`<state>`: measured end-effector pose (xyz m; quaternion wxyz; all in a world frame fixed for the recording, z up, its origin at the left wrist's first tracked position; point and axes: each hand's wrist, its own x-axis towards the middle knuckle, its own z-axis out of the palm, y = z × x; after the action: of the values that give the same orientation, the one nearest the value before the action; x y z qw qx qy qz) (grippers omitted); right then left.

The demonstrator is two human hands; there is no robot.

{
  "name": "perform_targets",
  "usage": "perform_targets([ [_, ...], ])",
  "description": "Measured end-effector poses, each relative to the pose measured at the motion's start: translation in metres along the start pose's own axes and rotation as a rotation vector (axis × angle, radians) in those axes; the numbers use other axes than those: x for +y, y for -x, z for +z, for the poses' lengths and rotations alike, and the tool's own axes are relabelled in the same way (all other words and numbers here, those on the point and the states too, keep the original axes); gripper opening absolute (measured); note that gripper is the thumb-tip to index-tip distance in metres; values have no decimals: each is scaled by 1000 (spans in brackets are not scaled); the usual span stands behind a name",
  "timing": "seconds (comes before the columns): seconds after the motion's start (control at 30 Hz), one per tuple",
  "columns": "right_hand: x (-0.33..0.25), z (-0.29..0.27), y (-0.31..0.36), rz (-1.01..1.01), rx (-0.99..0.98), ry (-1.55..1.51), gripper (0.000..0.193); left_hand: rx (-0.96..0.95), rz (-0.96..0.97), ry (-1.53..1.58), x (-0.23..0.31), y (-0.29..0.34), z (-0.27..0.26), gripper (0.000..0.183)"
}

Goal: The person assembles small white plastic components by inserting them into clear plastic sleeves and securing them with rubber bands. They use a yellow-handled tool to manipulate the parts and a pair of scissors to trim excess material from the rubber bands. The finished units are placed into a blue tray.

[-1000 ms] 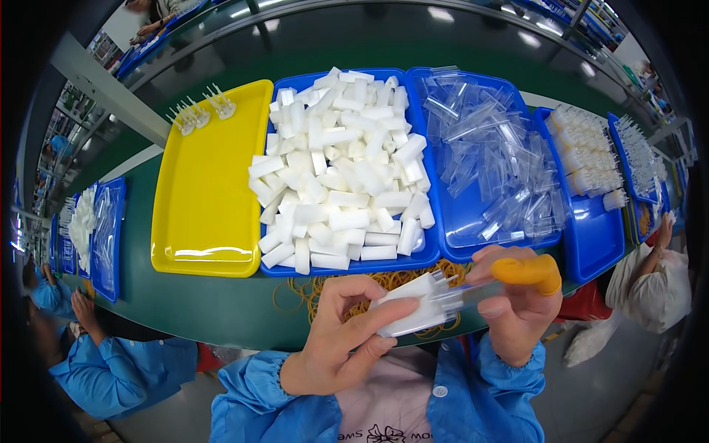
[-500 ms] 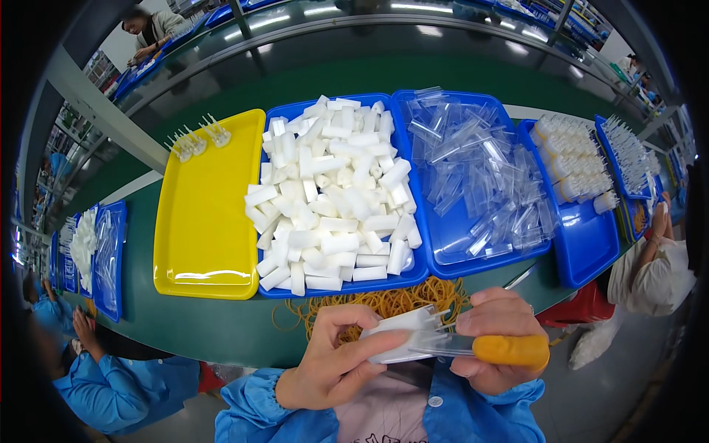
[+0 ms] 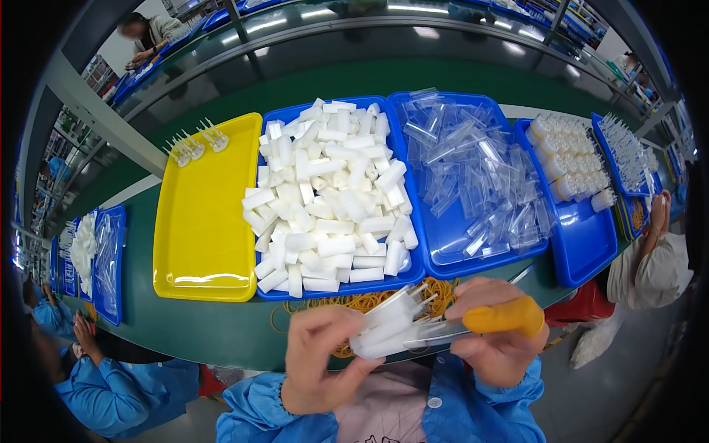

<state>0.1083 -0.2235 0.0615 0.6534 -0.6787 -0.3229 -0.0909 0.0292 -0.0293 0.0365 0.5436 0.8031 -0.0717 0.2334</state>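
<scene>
Left hand: the person's bare left hand [image 3: 321, 358] had its thumb and fingers pinched around the left end of the bundle, looked a bit blurry tbh
Right hand: the right hand [image 3: 509, 347] wore a yellow-orange finger cover [image 3: 502, 317], and its fingers were closed on the outer end of the strip
Bundle: a white blocky bundle with thin pale prongs [image 3: 388, 325] sat up in the air between both hands, tilted, prongs aimed up and right
Strip: a flat clear plastic strip [image 3: 436, 334] ran from the bundle's lower right side over to the right hand, couldn't tell how it sat against the white part
Under the hands: a heap of tan rubber bands [image 3: 369, 301] on the green desk [image 3: 221, 325], right by the tray edges
Left tray: shiny yellow plastic tray [image 3: 207, 229], a few white spiky pieces [image 3: 196, 148] up in its far left part
Middle tray: blue plastic tray [image 3: 354, 290] piled high with white foam-looking blocks [image 3: 332, 170]
Next one right: another blue tray [image 3: 443, 242], loose clear plastic pieces [image 3: 473, 159] scattered all over it
Far right: narrower blue tray [image 3: 587, 247] with rows of white-and-yellowish bundles [image 3: 569, 151] toward its back
</scene>
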Motion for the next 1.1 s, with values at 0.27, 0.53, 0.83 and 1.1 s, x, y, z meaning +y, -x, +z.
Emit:
perform_targets([
  [0.27, 9, 4, -1, 117, 98, -20, 26, -3, -293, 698, -17, 1, 3, 45],
  [0.53, 16, 8, 6, -31, 226, 195, 22, 2, -399, 908, -16, -2, 6, 48],
  [0.83, 8, 30, 19, -35, 214, 168, 16, 3, -257, 836, -16, 7, 10, 46],
  [1.1, 8, 31, 20, 36, 154, 132, 19, 9, -246, 841, -16, 8, 10, 44],
])
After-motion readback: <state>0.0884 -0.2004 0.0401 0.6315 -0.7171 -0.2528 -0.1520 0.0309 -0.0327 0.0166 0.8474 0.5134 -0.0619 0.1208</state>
